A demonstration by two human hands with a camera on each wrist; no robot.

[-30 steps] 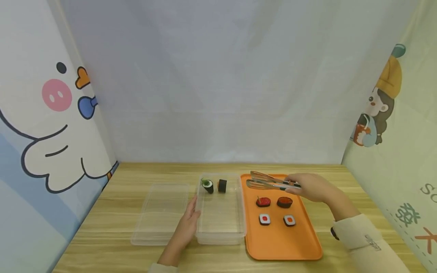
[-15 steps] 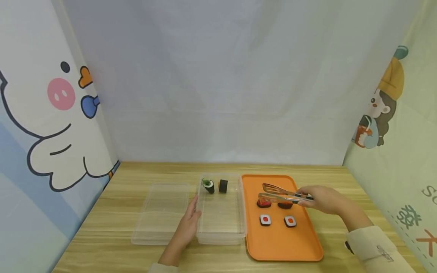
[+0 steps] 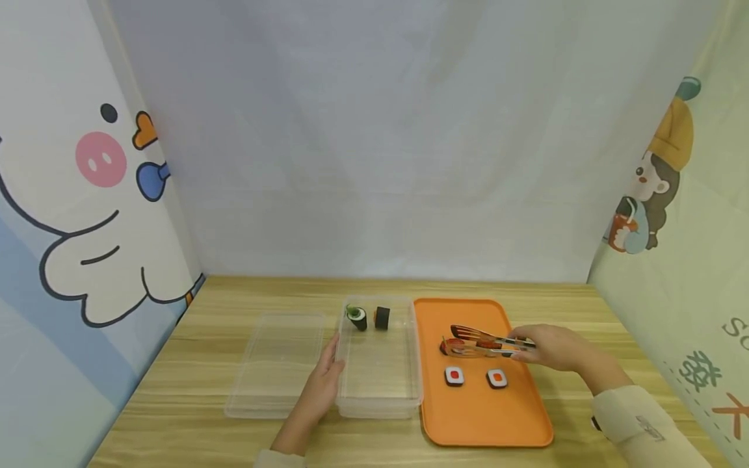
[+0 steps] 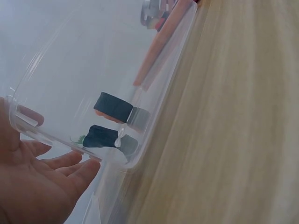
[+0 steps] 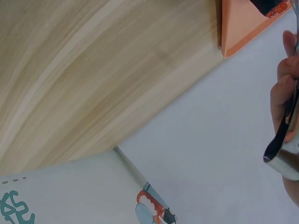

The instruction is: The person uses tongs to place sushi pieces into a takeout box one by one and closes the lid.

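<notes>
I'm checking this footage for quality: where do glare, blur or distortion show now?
Head view: soft, diffuse light, the backdrop greyer towards the top; left wrist view: pale glare streaks on the clear box, and the table grain looks soft; right wrist view: the grain bows, probably lens distortion, and the metal end of the tongs shines.

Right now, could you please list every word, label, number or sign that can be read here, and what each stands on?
"SO": on the right wall cloth, cut off by the picture edge.
Teal sign below it: too stylised to read surely.
Orange strokes beside that: cut off, unreadable.
Lettering on the right sleeve: too blurred to read.
</notes>
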